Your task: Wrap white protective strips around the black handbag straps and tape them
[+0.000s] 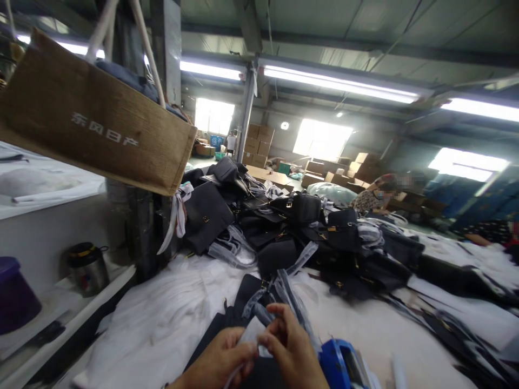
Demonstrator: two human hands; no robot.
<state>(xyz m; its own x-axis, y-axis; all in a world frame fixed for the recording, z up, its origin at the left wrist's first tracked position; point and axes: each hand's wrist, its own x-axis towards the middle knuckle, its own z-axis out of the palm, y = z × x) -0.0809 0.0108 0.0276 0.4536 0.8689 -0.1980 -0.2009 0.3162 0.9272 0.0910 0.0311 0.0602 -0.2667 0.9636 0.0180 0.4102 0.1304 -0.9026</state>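
Observation:
Close in front of me, at the bottom of the head view, both hands work over a black handbag (246, 289). My left hand (227, 354) pinches a thin white sheet (252, 330), paper or soft foam. The thumb and fingertips of my right hand (292, 343) are closed at the sheet's right edge; its other fingers are curled. Clear plastic wrap (290, 292) covers the bag's straps just beyond my hands. Beside my right wrist stands a blue tape dispenser (343, 363). My palms hide part of the bag.
Black bags (279, 229) are heaped across the table ahead, on white wrapping sheets (162, 302). A brown cloth bag (97, 113) hangs at upper left by a post. A steel flask (87, 270) and purple bucket (16, 294) stand left. Other people (375, 195) are at the right.

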